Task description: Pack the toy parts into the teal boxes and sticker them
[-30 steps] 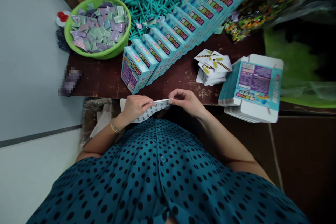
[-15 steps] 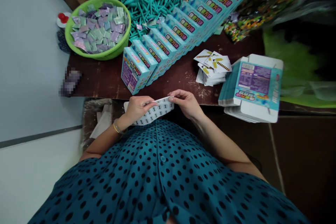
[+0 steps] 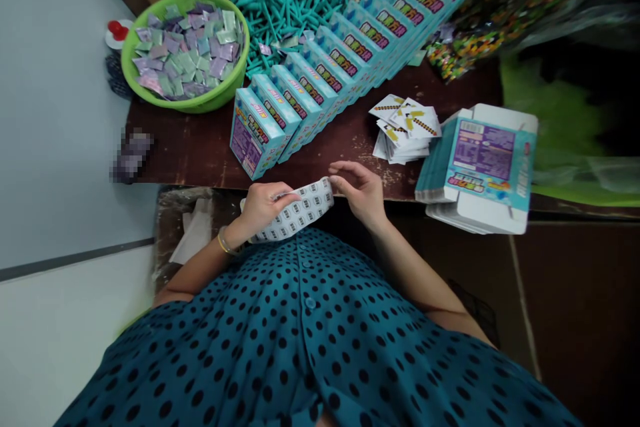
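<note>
A white sheet of round stickers [image 3: 306,208] with dark print is tilted in front of my body, just off the table's front edge. My left hand [image 3: 266,205] grips its left part, thumb on the printed face and fingers behind. My right hand [image 3: 361,195] is at the sheet's upper right corner, with thumb and forefinger close together by the edge. Whatever may be between those fingertips is too small to make out. Beyond my hands stands a slanting row of blue boxes [image 3: 256,135] with purple panels.
A green basin [image 3: 200,104] of small sachets stands back left, beside a heap of teal plastic sticks [image 3: 280,0]. White cards [image 3: 407,127] and a stack of flat box blanks [image 3: 483,153] lie to the right. Behind them are bags of orange-and-green pieces [image 3: 465,47].
My right hand has shifted slightly right and up, its fingers straighter than before. The sticker sheet has turned so that more of its printed face shows. My left hand keeps its hold.
</note>
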Motion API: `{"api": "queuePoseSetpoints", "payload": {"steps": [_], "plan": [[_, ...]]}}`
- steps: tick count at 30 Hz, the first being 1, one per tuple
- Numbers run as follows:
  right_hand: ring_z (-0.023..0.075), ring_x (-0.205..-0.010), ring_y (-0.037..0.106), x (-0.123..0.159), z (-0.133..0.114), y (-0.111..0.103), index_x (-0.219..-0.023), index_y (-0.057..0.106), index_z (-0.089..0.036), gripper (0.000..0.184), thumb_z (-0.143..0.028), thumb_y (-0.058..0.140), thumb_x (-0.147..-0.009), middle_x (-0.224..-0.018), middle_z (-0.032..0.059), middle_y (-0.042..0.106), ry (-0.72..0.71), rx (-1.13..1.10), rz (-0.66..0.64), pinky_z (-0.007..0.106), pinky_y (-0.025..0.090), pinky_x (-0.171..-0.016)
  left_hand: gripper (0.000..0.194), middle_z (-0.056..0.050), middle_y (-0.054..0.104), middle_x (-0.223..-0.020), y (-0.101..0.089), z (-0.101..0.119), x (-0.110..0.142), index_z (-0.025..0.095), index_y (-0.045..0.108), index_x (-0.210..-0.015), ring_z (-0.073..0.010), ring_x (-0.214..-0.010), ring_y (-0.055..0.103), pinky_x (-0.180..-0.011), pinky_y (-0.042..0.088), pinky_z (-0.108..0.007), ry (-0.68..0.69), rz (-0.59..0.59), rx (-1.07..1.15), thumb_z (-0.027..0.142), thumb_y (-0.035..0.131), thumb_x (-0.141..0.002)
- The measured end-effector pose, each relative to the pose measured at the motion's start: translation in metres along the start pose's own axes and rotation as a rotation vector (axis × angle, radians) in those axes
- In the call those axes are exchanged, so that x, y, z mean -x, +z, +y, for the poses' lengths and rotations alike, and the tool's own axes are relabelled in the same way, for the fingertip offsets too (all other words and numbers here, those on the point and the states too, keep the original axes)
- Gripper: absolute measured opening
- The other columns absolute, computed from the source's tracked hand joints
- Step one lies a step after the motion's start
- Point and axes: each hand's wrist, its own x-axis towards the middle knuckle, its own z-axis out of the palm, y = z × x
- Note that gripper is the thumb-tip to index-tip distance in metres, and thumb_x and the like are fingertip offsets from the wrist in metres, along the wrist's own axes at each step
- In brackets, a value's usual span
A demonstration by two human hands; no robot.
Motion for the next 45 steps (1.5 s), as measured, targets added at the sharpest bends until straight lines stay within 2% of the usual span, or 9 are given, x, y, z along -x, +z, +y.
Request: {"api": "queuePoseSetpoints", "payload": {"steps": [4, 7, 10, 15, 19, 22, 25, 31, 45], "plan": [[0.0230, -0.111, 0.065, -0.002, -0.004, -0.007, -0.110, 0.068, -0.024, 0.042, -0.045, 0.085, -0.077, -0.113, 0.0048, 0.071, -0.083, 0.045, -0.181, 0.040, 0.052, -0.103, 0.026, 0.001, 0.073, -0.066, 0.000, -0.003, 0.001, 0.019, 0.076, -0.075, -0.0113, -0.054, 0.059, -0.053, 0.040, -0.024, -0.059, 0.024, 0.068, 0.043, 0.076, -0.087], [0.0200, -0.089, 0.067, 0.001, -0.004, -0.001, -0.099, 0.067, -0.022, 0.041, -0.054, 0.081, -0.078, -0.096, 0.0030, 0.072, 0.107, -0.051, -0.322, 0.033, 0.057, -0.080, 0.024, 0.000, 0.073, -0.068, 0.002, -0.006, 0.002, 0.018, 0.076, -0.076, -0.0122, -0.057, 0.060, -0.053, 0.042, -0.024, -0.105, 0.062, 0.097, 0.038, 0.073, -0.089], [0.0172, -0.071, 0.062, 0.000, -0.004, 0.003, -0.091, 0.068, -0.021, 0.040, -0.060, 0.069, -0.087, -0.081, 0.0020, 0.070, 0.153, -0.037, -0.226, 0.030, 0.051, -0.065, 0.019, -0.002, 0.075, -0.080, 0.001, -0.005, -0.001, 0.018, 0.076, -0.089, -0.0146, -0.069, 0.066, -0.064, 0.049, -0.025, -0.104, 0.065, 0.076, 0.037, 0.072, -0.090], [0.0210, -0.082, 0.061, -0.031, -0.035, -0.016, -0.091, 0.072, -0.022, 0.033, -0.051, 0.057, -0.099, -0.084, 0.0041, 0.070, -0.263, 0.399, -0.128, 0.038, 0.049, -0.084, 0.051, -0.008, 0.074, -0.114, -0.014, 0.020, -0.024, 0.021, 0.065, -0.131, -0.0204, -0.104, 0.068, -0.090, 0.053, -0.031, 0.067, 0.122, 0.061, 0.047, 0.075, -0.088], [0.0244, -0.097, 0.063, -0.058, -0.081, -0.030, -0.098, 0.073, -0.026, 0.028, -0.045, 0.052, -0.103, -0.092, 0.0026, 0.070, -0.560, 0.690, -0.296, 0.048, 0.042, -0.104, 0.041, -0.005, 0.075, -0.102, -0.012, 0.042, -0.055, 0.020, 0.068, -0.120, -0.0181, -0.090, 0.069, -0.080, 0.054, -0.030, 0.133, 0.060, 0.161, 0.048, 0.073, -0.090], [0.0292, -0.116, 0.059, -0.050, -0.100, -0.025, -0.114, 0.070, -0.028, 0.028, -0.043, 0.047, -0.105, -0.113, 0.0055, 0.068, -0.681, 0.778, -0.020, 0.055, 0.036, -0.110, 0.029, -0.002, 0.072, -0.084, 0.003, 0.044, -0.072, 0.019, 0.066, -0.099, -0.0154, -0.075, 0.067, -0.068, 0.053, -0.027, 0.081, 0.160, 0.343, 0.048, 0.065, -0.095], [0.0330, -0.126, 0.054, -0.024, -0.091, -0.010, -0.126, 0.064, -0.028, 0.032, -0.047, 0.053, -0.102, -0.127, 0.0099, 0.064, -0.712, 0.809, 0.202, 0.057, 0.035, -0.111, 0.032, -0.002, 0.072, -0.089, 0.021, 0.038, -0.077, 0.021, 0.058, -0.098, -0.0149, -0.079, 0.068, -0.072, 0.056, -0.026, 0.024, 0.363, 0.504, 0.052, 0.066, -0.094], [0.0316, -0.123, 0.056, 0.002, -0.054, 0.010, -0.130, 0.061, -0.028, 0.042, -0.051, 0.065, -0.095, -0.128, 0.0100, 0.066, -0.643, 0.816, 0.144, 0.054, 0.034, -0.114, 0.037, -0.001, 0.069, -0.088, 0.038, 0.036, -0.062, 0.021, 0.057, -0.096, -0.0141, -0.074, 0.067, -0.067, 0.057, -0.026, -0.087, 0.312, 0.656, 0.057, 0.063, -0.094], [0.0276, -0.109, 0.060, -0.020, -0.065, 0.023, -0.104, 0.076, -0.031, 0.019, -0.042, 0.062, -0.098, -0.103, 0.0041, 0.072, -0.600, 0.665, 0.247, 0.052, 0.036, -0.109, 0.032, 0.000, 0.065, -0.080, 0.031, 0.048, -0.050, 0.021, 0.070, -0.102, -0.0139, -0.068, 0.055, -0.064, 0.046, -0.026, 0.096, 0.216, 0.307, 0.049, 0.054, -0.101]]}}
